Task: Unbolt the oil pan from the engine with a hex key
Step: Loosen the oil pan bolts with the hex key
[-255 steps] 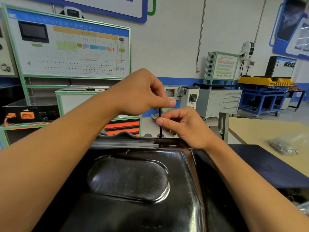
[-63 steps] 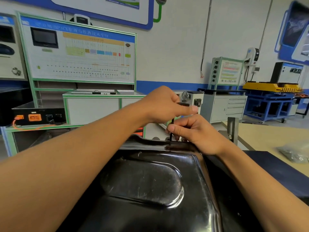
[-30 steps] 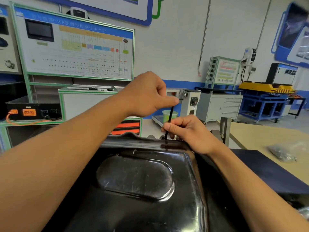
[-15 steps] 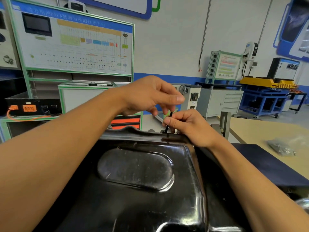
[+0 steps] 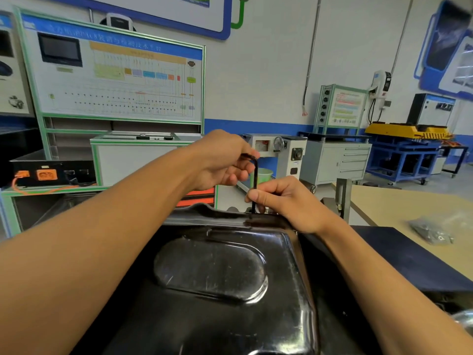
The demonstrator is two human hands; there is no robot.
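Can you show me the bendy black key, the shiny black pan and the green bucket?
hex key (image 5: 255,175), head view, middle of its upright shank.
oil pan (image 5: 210,267), head view, raised oval panel.
green bucket (image 5: 265,176), head view, its side wall.

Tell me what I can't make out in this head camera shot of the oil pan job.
Bolt head: head view, hidden behind the oil pan flange and the right hand pinching the hex key.
Short arm's end of the hex key: covered by the left hand.
Engine: covered by the pan and both forearms.
Contents of the plastic bag: blurred, too small.
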